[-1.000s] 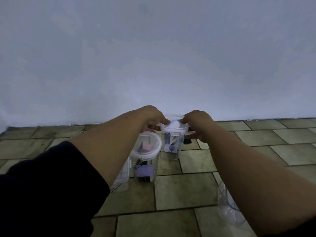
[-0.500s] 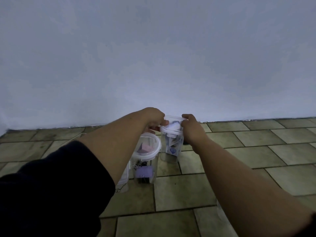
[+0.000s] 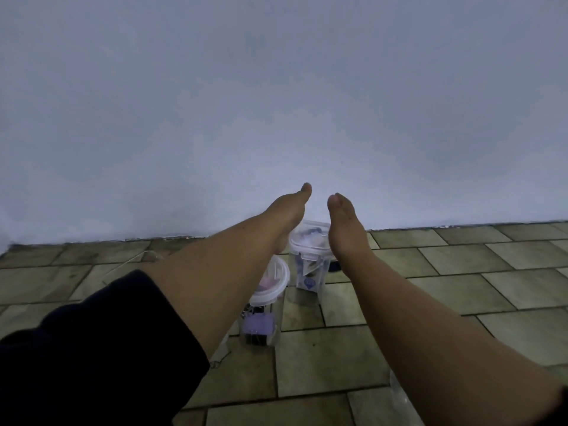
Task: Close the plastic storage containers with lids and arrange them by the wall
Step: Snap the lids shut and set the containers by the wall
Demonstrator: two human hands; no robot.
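Lidded container set down near the wall

Both hands, left hand (image 3: 290, 210) and right hand (image 3: 342, 222), hover over the square container (image 3: 309, 259), fingers released; next likely needs the round container (image 3: 267, 299) moved beside it.

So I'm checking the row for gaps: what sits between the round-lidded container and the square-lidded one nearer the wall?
Nothing. The head view shows only bare floor tile between the round-lidded container and the square-lidded container; they stand apart.

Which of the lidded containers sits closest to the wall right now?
The square-lidded container standing between the two raised hands is closest to the wall. The round-lidded container, which holds purple items, stands nearer the camera, partly behind the left forearm.
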